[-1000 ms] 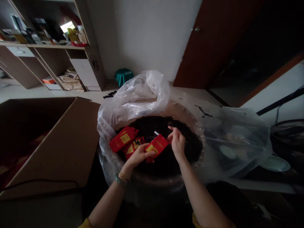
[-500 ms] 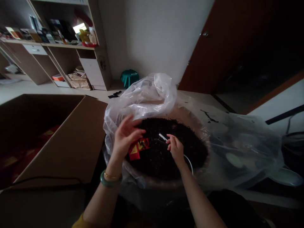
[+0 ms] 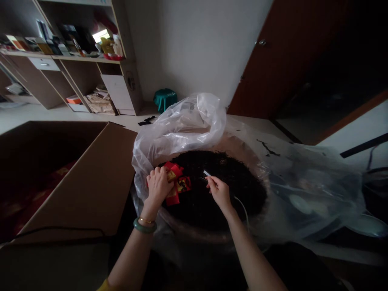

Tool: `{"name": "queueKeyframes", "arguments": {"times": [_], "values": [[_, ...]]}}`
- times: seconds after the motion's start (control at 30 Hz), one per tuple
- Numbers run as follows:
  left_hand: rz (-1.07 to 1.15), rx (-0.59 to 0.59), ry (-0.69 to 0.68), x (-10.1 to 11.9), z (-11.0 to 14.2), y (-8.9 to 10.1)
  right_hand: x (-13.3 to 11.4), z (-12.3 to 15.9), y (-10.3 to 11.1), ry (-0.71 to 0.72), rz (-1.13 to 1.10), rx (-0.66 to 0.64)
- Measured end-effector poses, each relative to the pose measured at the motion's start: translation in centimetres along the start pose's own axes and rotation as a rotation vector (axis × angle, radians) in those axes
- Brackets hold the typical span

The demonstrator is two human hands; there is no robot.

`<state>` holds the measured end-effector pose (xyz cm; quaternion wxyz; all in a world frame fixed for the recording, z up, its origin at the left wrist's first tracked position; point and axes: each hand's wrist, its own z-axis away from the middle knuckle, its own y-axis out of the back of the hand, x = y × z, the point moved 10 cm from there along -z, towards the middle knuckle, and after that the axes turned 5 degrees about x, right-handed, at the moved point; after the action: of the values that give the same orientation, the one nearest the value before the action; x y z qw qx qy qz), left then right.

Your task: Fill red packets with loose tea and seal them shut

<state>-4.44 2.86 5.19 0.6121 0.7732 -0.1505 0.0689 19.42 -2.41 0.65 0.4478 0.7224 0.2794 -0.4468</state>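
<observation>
My left hand (image 3: 159,184), with a green bangle and a thin gold one at the wrist, has its fingers curled over a red packet (image 3: 172,173) with a yellow label. Other red-and-yellow packets (image 3: 183,184) lie beside and beneath it, on dark, loose, crumbly material (image 3: 200,210). That material fills a wide round tub lined with clear plastic (image 3: 182,137). My right hand (image 3: 220,192) pinches a slim object with a white strip (image 3: 206,173) at its end, held low over the dark material. Its exact kind is unclear.
On the left stands an open cardboard box (image 3: 100,178) with several red packets inside. A white cord (image 3: 244,208) curves by my right forearm. Clear plastic sheeting (image 3: 315,182) spreads to the right. Behind are a green-covered bin (image 3: 165,99), a shelf unit (image 3: 119,89) and a brown door (image 3: 273,60).
My left hand has gone from open and raised above the packets to closed over a red packet at the tub's left side. My right hand has shifted slightly down and left.
</observation>
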Motion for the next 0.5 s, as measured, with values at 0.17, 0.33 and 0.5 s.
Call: {"name": "queueKeyframes", "arguments": {"times": [0.17, 0.33, 0.5], "values": [[0.506, -0.021, -0.149, 4.6, 1.5, -1.7, -2.5, 0.9, -1.5, 0.053, -0.151, -0.053], [0.946, -0.209, -0.033, 5.9, 2.6, -5.1, -3.0, 0.5, -0.9, 0.093, -0.122, -0.038], [1.296, -0.158, 0.229, 5.0, 2.7, -6.7, -0.7, 0.9, -1.0, -0.021, -0.194, -0.034]]}}
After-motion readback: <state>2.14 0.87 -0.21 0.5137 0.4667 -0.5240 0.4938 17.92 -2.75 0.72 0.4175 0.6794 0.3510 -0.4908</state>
